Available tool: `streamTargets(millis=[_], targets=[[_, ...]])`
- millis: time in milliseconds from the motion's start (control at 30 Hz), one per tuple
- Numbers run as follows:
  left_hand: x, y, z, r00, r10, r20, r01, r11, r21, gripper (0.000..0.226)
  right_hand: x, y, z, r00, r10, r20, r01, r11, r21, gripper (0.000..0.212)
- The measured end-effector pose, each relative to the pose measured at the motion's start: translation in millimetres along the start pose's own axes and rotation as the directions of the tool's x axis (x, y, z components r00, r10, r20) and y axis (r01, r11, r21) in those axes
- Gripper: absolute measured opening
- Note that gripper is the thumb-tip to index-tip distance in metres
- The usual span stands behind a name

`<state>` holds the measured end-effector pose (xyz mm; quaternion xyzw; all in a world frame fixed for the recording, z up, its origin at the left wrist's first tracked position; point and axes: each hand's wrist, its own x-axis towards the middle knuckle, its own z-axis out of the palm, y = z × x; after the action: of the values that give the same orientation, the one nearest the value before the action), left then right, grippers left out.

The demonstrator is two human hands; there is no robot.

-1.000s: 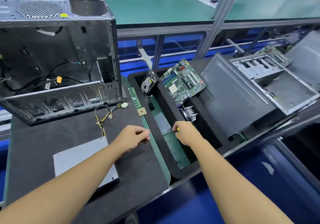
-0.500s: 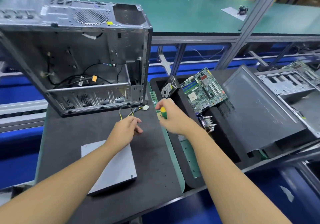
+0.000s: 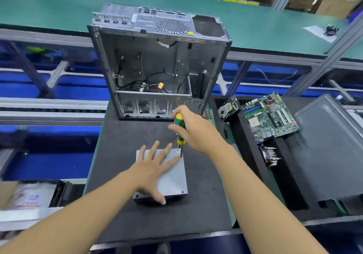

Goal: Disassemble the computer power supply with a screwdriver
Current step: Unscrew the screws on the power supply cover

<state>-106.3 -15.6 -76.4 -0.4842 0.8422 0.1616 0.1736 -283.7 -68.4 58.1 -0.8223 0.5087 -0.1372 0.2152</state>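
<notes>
the power supply (image 3: 173, 177), a grey metal box, was shown lying flat on the black mat (image 3: 121, 145), in front of the opened computer case (image 3: 157, 67) and apart from it. the left hand (image 3: 152, 167) was laid palm-down on the top plate of the box, its fingers straight and spread, with the thumb reaching over the near edge. the right hand (image 3: 196, 130) was curled round the green-and-yellow handle of the screwdriver (image 3: 180, 124). the tool was held nearly upright, and its shaft was directed down at the far right corner of the top plate, just beside the left fingertips (image 3: 169, 145). whether the tip was seated in a screw could not be told. the case was stood at the far edge of the mat, with its open side turned toward the viewer and loose black wires seen inside. to the right, a motherboard (image 3: 271, 116) and a hard drive (image 3: 228, 107) were propped in a black tray (image 3: 245, 145), and a grey side panel (image 3: 330, 149) was leaned beyond them. a green bench top (image 3: 59, 8) was visible behind the case.
</notes>
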Motion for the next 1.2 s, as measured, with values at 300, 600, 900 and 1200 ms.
streamTargets(millis=[300, 600, 900, 1200], targets=[[1.8, -12.6, -2.0, 0.978, -0.152, -0.145, 0.149, 0.988, -0.034, 0.1, -10.4, -3.3, -7.8, 0.992, 0.093, -0.086, -0.063, 0.95, 0.307, 0.017], [4.7, -28.0, -0.7, 0.991, -0.066, -0.115, 0.03, 0.956, -0.291, 0.078, -14.2, 0.4, 0.6, 0.993, 0.098, -0.061, -0.069, 0.929, 0.363, 0.014], [5.6, -22.3, -9.2, 0.978, -0.145, -0.148, 0.033, 0.813, -0.581, 0.03, -12.7, 11.4, 15.7, 0.996, 0.086, -0.033, -0.071, 0.941, 0.332, 0.014], [6.6, -14.0, -12.5, 0.965, -0.207, -0.162, 0.074, 0.805, -0.588, 0.025, -11.7, 17.3, 18.7, 0.995, 0.089, -0.033, -0.07, 0.919, 0.387, 0.016]])
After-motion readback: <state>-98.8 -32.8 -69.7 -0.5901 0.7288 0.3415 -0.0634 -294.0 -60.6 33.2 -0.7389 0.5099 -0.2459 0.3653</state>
